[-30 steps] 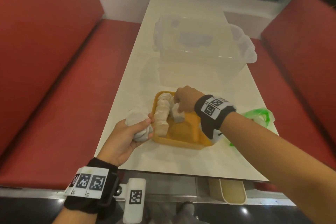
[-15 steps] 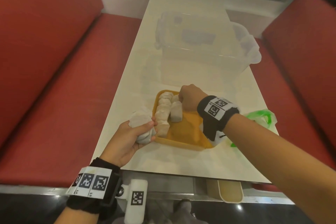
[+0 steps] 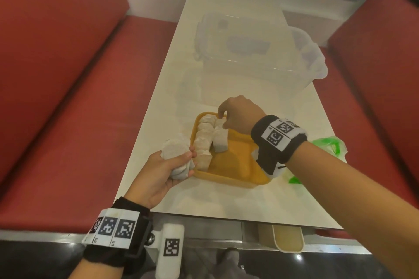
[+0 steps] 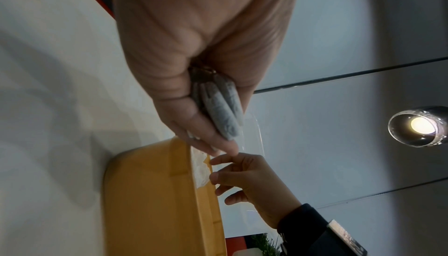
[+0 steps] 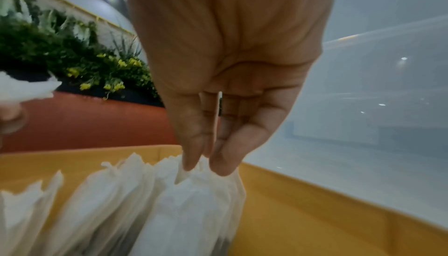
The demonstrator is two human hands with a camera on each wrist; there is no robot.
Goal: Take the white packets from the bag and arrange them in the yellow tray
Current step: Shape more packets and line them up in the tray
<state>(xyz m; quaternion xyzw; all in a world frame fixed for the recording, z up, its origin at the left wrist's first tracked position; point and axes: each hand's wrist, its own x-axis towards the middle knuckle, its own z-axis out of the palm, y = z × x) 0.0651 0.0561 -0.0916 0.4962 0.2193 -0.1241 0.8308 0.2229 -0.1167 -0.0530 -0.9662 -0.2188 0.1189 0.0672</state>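
Observation:
The yellow tray lies near the table's front edge. A row of white packets stands along its left wall, and the second row starts beside it. My right hand is over the tray's far end. Its straight fingertips touch the top of the farthest second-row packet. My left hand grips a bunch of white packets just outside the tray's left edge, and the left wrist view shows these held packets. The green bag lies crumpled right of the tray.
A large clear plastic box with its lid stands on the white table beyond the tray. Red bench seats run along both sides. The right half of the tray floor is bare.
My right hand has shifted toward the tray's far end and its fingers have straightened. The packet it held tilted now stands upright in the second row. My left hand has kept its bunch.

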